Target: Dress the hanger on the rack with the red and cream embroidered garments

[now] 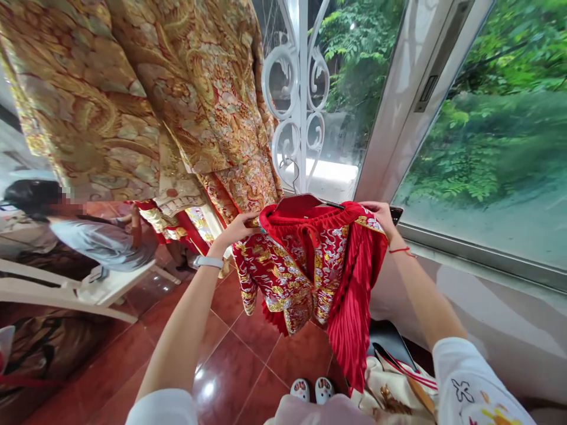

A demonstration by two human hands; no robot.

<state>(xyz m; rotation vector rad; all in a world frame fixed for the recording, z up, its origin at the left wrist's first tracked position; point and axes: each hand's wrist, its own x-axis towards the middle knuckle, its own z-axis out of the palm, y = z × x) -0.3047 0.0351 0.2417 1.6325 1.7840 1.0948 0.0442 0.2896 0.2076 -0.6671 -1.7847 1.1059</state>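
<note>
A red embroidered jacket [283,274] with gold and silver patterns hangs in front of me on a hanger [296,177], whose hook points up. Red pleated fabric [354,301] drapes down the jacket's right side. My left hand [239,231] is closed on the jacket's left shoulder, the fingertips partly hidden by cloth. At the opposite shoulder, my right hand [381,219] grips the jacket and the gathered red fabric, its fingers mostly behind them. Just behind the right hand shows the corner of a dark flat object [397,213].
Large gold embroidered garments [177,100] hang at upper left. A white scrolled metal grille [301,88] and a window [478,153] stand ahead and right. A person [101,236] sits on a white bench [119,283] at left. Cream cloth [390,383] lies low on the right.
</note>
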